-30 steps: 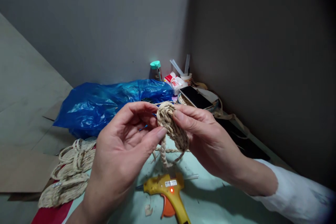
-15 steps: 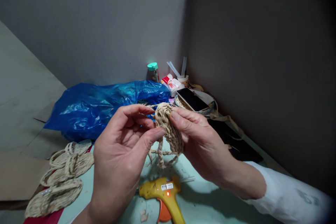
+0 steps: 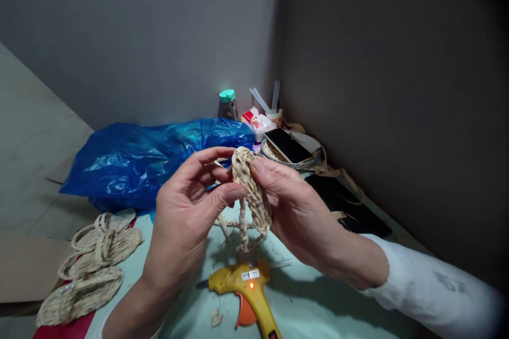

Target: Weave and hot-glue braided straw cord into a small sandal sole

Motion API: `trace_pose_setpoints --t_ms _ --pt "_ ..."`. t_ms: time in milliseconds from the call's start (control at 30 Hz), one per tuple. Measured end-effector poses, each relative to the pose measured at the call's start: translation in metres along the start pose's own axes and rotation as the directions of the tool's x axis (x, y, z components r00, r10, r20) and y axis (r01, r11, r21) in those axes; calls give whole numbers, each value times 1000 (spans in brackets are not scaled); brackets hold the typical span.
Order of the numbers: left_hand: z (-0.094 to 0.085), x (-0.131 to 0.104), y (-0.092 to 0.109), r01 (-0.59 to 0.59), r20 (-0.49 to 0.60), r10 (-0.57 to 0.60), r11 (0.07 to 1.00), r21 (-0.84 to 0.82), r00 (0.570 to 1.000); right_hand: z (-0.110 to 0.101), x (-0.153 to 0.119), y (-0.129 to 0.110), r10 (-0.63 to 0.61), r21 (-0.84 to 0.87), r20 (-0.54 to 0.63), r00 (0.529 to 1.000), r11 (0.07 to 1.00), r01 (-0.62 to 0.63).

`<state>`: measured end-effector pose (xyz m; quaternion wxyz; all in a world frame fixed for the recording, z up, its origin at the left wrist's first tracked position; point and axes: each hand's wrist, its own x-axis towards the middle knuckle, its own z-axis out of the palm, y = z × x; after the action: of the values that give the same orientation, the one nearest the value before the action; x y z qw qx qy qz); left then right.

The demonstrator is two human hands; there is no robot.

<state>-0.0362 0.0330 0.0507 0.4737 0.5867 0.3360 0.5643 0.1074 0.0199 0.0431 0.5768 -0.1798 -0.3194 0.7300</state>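
Observation:
A coiled piece of braided straw [image 3: 254, 196] is held upright between my two hands, above the pale green table [image 3: 318, 307]. My right hand [image 3: 296, 206] pinches its right side with the thumb on the near face. From the left, my left hand [image 3: 191, 217] grips the coil's edge between thumb and fingertips. A loose length of braid [image 3: 243, 222] hangs below and behind the coil. Under the hands lies a yellow glue gun [image 3: 242, 280] with an orange trigger and a lit red light, its nozzle pointing left.
Finished-looking woven straw pieces [image 3: 81, 294] lie at the left edge. Behind are a blue plastic bag [image 3: 131, 161], a green-lidded jar [image 3: 228, 103], a cup of glue sticks [image 3: 275, 116], and a phone [image 3: 289, 144] on a basket. A black flat object [image 3: 345, 204] lies at right.
The coil has turned slightly, showing more of its braided face. Both hands still hold it, and my left hand has shifted a little to the right. The view has moved slightly.

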Motion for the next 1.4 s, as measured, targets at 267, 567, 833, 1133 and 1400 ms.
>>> trace_pose_setpoints --t_ms 267,567,833,1133,1400 --pt "-2 1 -7 61 50 -63 997 49 997 1 3 1 -32 17 9 999 999 31" --pt "-11 8 -6 111 228 -113 994 21 967 -2 3 4 1 23 64 998 1000 -2" --pt "-4 8 -3 168 249 -140 981 -96 958 -2 2 13 -31 -70 66 997 997 35" --pt "-6 8 -2 -6 93 3 1000 26 996 -20 13 7 -206 -547 117 972 803 236" --pt "-5 8 8 -129 -106 191 896 424 976 -16 10 -5 -415 -829 431 801 168 533"
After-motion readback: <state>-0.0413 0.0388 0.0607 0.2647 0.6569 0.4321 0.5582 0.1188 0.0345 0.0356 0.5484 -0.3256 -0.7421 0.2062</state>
